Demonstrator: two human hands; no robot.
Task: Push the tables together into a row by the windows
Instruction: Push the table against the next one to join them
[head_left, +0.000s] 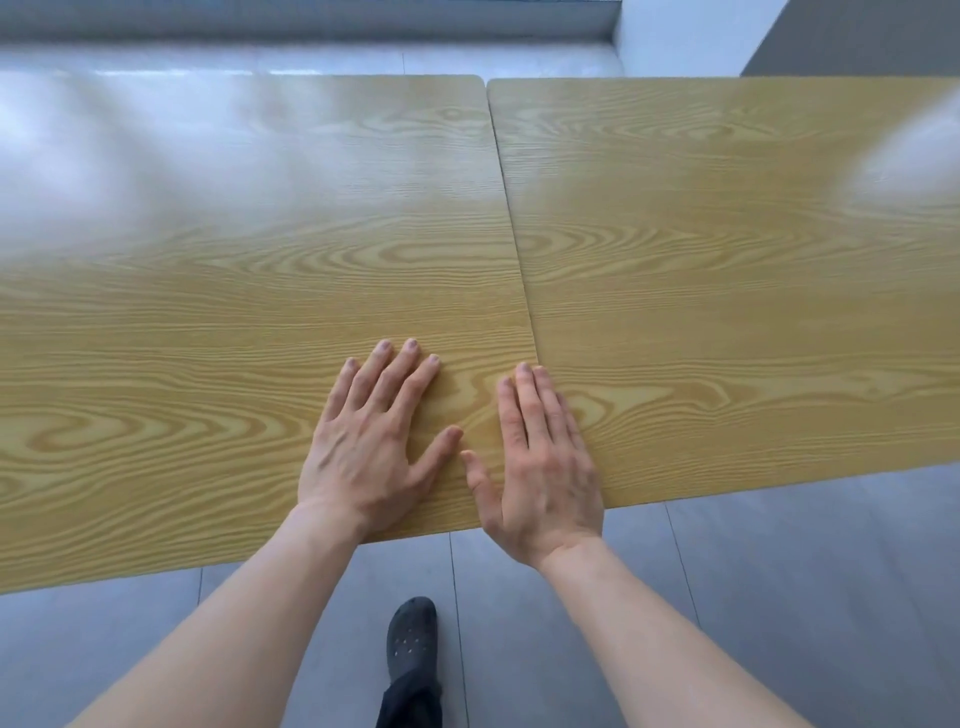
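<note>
Two wood-grain tables stand side by side, their edges meeting along a thin dark seam. The left table fills the left and middle of the view; the right table fills the right. My left hand lies flat, fingers spread, on the left table near its front right corner. My right hand lies flat across the seam at the front edge, fingers together, palm hanging partly over the edge. Neither hand holds anything.
Grey tiled floor runs in front of the tables and beyond them. My foot in a dark perforated shoe stands just before the front edge. A grey sill or ledge and a white wall corner lie behind the tables.
</note>
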